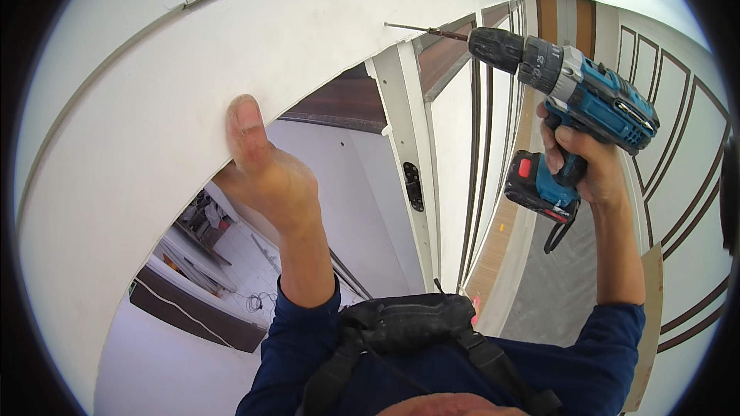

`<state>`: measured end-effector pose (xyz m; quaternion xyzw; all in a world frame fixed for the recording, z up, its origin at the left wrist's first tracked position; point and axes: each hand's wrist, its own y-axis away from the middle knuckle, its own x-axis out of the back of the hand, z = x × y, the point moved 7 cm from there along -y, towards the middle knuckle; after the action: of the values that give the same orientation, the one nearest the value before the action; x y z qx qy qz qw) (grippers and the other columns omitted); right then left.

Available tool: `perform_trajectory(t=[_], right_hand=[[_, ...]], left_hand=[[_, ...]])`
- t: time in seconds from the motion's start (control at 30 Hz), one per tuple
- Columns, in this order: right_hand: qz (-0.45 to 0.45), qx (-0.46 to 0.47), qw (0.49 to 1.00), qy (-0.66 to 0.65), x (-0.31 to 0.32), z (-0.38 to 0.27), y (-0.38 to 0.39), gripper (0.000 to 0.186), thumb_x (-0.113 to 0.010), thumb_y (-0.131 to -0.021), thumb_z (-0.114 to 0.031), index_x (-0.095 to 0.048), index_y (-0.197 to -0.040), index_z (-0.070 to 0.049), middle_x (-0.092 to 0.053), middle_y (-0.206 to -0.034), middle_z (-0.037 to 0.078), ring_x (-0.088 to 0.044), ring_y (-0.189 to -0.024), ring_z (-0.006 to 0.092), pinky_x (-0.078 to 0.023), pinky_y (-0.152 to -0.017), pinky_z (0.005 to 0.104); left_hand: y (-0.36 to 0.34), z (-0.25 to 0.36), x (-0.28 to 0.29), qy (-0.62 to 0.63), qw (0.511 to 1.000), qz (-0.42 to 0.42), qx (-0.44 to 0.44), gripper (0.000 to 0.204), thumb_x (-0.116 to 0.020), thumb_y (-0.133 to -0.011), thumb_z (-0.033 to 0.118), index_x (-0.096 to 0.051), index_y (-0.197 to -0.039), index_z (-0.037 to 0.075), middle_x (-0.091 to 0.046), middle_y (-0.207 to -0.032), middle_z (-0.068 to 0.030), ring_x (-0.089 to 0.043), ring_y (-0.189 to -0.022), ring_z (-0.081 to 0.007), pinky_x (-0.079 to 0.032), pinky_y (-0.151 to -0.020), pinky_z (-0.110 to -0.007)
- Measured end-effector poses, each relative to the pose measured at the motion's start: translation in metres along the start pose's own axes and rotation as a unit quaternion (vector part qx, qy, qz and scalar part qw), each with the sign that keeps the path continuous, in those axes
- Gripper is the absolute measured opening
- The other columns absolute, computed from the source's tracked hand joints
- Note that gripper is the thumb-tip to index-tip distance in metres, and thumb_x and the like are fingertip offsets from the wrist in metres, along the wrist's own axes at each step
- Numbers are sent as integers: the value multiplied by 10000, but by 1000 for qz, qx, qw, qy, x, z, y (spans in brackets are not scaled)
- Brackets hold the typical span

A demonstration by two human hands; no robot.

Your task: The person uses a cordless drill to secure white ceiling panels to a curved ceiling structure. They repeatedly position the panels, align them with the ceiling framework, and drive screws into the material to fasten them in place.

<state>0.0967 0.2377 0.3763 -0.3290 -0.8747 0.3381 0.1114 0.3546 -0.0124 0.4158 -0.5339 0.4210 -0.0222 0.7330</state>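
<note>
My left hand (274, 173) grips the lower edge of a white panel (154, 108). Its thumb presses flat on the panel's face, and the fingers are hidden behind the edge. A blue and black cordless drill (597, 92) is in my right hand (590, 158), with the fingers wrapped round its handle. From the drill's chuck a long, thin bit (439, 31) points left toward the panel. The bit's far end overlaps the panel near its right part; whether it touches the surface I cannot tell.
Below the panel is an opening with a white frame post (416, 200) carrying a black metal fitting (414, 186). Through it show a cable (258, 302) and assorted items on a lower floor. White walls with dark trim (678, 131) and a brown door (566, 23) stand to the right.
</note>
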Motion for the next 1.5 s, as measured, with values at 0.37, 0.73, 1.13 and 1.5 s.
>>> perform_trajectory(t=[0.37, 0.73, 1.13, 1.5], right_hand=[[10, 0, 1000, 20, 2, 0, -7, 368, -672, -758, -152, -619, -1054, 60, -603, -708, 74, -541, -522, 93, -440, -529, 211], [10, 8, 1000, 5, 3, 3, -10, 371, -665, -761, -144, -611, -1061, 68, -612, -737, 84, -542, -531, 87, -450, -525, 214], [-4, 10, 998, 55, -1, -5, -12, 396, -674, -764, -181, -624, -1066, 70, -581, -689, 56, -507, -525, 94, -419, -561, 213], [-61, -42, 988, 135, -10, -35, -34, 440, -685, -765, -205, -622, -1103, 69, -593, -737, 57, -533, -532, 96, -446, -535, 217]], left_hand=[[0, 3, -4, -5, 1000, -8, 8, 380, -686, -823, 82, -531, -1141, -56, -565, -1109, -105, -534, -1014, -177, -391, -995, -313], [-2, 3, -4, 20, 1000, -8, -1, 341, -670, -816, 78, -536, -1098, -57, -557, -1060, -105, -525, -987, -171, -380, -1001, -318], [-1, 6, -5, 19, 1000, -1, 2, 300, -678, -804, 66, -559, -1057, -42, -567, -1051, -92, -521, -978, -160, -378, -992, -308], [-5, -10, -5, 103, 994, 16, -23, 478, -664, -769, 82, -487, -1201, -25, -533, -1148, -104, -520, -1036, -182, -383, -1014, -324]])
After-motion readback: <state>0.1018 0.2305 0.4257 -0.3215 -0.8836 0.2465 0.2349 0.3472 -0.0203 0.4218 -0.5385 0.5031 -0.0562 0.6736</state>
